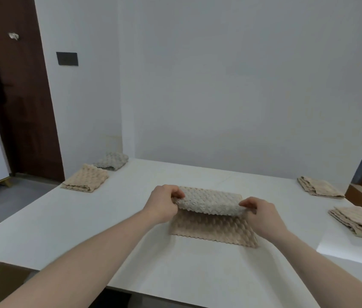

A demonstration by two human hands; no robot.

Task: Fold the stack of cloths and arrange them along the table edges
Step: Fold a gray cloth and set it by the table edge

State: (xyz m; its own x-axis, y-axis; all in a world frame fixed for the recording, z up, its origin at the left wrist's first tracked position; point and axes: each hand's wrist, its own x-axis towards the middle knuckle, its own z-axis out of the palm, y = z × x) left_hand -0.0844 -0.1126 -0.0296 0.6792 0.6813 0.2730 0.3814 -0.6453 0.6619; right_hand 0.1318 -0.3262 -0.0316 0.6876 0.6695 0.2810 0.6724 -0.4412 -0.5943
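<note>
Mid-fold at the white table (pixel 69 221), a person's left hand (pixel 163 202) and right hand (pixel 262 215) each pinch a corner of the bumpy beige cloth (pixel 211 218) stretched between them, lifting its near edge taut so the halves meet squarely, while folded cloths line the edges beyond either hand.

Both your bare forearms reach forward from the near edge, converging toward the middle. Your left hand (pixel 164 202) and right hand (pixel 262 215) sit level, knuckles up, each with fingers and thumb curled in a pinch at the fingertips.
</note>
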